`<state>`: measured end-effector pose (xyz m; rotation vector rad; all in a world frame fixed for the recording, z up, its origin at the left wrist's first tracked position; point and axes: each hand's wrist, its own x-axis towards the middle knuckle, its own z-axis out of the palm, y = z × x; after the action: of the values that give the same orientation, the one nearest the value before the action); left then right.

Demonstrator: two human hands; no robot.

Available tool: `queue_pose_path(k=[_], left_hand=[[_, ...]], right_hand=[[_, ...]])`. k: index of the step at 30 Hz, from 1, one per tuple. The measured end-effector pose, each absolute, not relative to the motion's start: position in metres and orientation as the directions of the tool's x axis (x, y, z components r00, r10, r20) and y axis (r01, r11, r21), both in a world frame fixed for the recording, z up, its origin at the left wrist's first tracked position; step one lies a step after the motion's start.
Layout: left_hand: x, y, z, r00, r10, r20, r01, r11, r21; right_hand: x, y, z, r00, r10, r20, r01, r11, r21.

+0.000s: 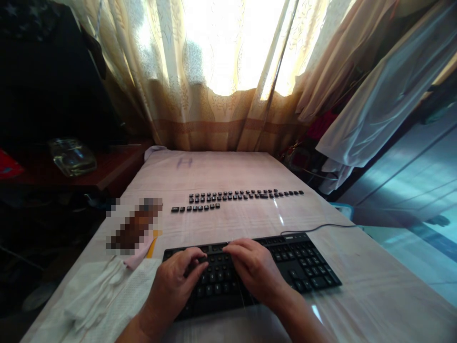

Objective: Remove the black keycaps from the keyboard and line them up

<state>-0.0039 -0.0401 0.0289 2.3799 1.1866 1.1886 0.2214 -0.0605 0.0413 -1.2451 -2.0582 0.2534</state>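
Note:
A black keyboard (307, 264) lies at the near side of the cloth-covered table, with keys gone from parts of it. My left hand (174, 278) is over its left part, thumb and forefinger curled close together at the upper keys; a small dark thing may be between them. My right hand (255, 267) bends over the middle, fingers pressed together near the top row. Faint thin lines, perhaps wire, run below the right palm; what those fingers hold is hidden. Beyond the keyboard, loose black keycaps (228, 196) lie in rows, with a shorter row of keycaps (194, 208) nearer left.
White cloths (103, 295) lie at left, beside a blurred-out item (135, 226). The keyboard cable (321, 226) runs off to the right. A glass jar (73, 157) stands on a dark wooden cabinet (117, 164). Curtains (214, 124) hang behind; white clothes (378, 95) hang at right.

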Motion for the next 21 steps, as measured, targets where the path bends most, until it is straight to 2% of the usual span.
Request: queue_pose_path(k=[2,4,10,15,21], left_hand=[[-0.004,-0.042,0.029,0.367,0.71,0.601,0.552,-0.686,0.474],[-0.004,-0.043,0.028,0.383,0.685,0.62,0.552,-0.708,0.441],[-0.004,-0.044,0.026,0.401,0.618,0.676,0.606,-0.732,0.31],[-0.003,-0.042,0.03,0.424,0.559,0.712,0.626,-0.749,0.216],[-0.003,-0.04,0.028,0.413,0.562,0.717,0.664,-0.724,0.185]], right_hand=[[0.209,-0.063,0.048,-0.281,0.86,0.426,0.587,0.506,-0.632],[0.198,-0.064,0.051,-0.307,0.877,0.37,0.509,0.48,-0.714],[0.188,-0.059,0.052,-0.314,0.898,0.309,0.419,0.423,-0.803],[0.19,-0.05,0.059,-0.352,0.901,0.252,0.473,0.404,-0.783],[0.188,-0.037,0.062,-0.469,0.828,0.307,0.543,0.544,-0.64]])
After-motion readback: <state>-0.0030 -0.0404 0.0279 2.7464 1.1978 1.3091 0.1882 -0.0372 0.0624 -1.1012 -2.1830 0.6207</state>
